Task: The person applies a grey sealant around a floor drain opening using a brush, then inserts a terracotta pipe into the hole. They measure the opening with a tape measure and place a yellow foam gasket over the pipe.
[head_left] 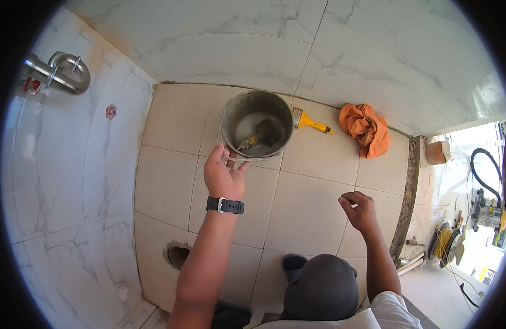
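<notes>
Round grey cement-stained bucket [229,118] is on the beige square-tiled floor area [313,203] near the back wall [220,60] of grey-veined white tile, roughly central. Left hand [225,178] is at its near-left rim, fingers parted and hooked round the pale thin bail handle [253,159], thumb outside; likely to steady or carry the bucket without touching the grey wet-looking contents. Right hand [361,211] is well apart over the floor, fingers loosely curled, nothing visible in them; can't tell if thumb and fingertips meet. Bucket mouth points up, long axis near vertical; can't tell if its base sits fully flat. Yellow-handled flat paintbrush [314,124] lies just right of it, bristles toward the bucket, long axis running rightward and slightly nearer, probably parked within reach. Crumpled orange cloth [365,130] lies farther right by the wall, seemingly set aside.
</notes>
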Available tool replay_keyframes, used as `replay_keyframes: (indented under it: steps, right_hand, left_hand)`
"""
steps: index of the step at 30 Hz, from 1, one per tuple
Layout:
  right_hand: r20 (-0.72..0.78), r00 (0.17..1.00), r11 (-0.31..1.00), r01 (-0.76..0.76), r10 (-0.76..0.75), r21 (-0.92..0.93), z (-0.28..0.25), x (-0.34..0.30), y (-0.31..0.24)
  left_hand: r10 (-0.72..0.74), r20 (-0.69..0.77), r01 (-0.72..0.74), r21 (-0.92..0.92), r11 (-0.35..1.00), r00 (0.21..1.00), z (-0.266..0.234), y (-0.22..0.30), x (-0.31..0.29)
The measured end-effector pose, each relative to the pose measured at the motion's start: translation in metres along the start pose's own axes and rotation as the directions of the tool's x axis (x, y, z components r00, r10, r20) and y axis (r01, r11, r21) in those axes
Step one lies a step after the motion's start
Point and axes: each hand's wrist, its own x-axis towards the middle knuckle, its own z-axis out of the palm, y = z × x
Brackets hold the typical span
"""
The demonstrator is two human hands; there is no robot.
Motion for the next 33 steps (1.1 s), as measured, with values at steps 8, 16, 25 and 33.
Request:
replay_keyframes:
  steps: [8,16,25,33]
  right_hand:
    - [0.011,0.996,0.997,0.083,-0.083,-0.002,0.010,0.010,-0.036]
    - [-0.115,0.960,0.965,0.249,-0.257,-0.077,-0.001,0.026,-0.137]
    - [-0.429,0.438,0.524,0.845,-0.790,-0.103,-0.116,-0.016,-0.455]
    - [-0.160,0.355,0.387,0.881,-0.921,-0.271,-0.125,0.012,-0.753]
  left_hand:
    - [-0.001,-0.014,0.000,-0.011,1.000,1.000,-0.022,-0.005,0.003]
    - [-0.092,0.041,0.068,0.406,0.911,0.995,-0.049,0.013,0.003]
    - [0.749,0.562,-0.859,0.511,0.020,0.352,-0.151,0.283,-0.134]
    - [0.813,0.482,-0.568,0.588,-0.576,-0.327,-0.233,0.497,-0.334]
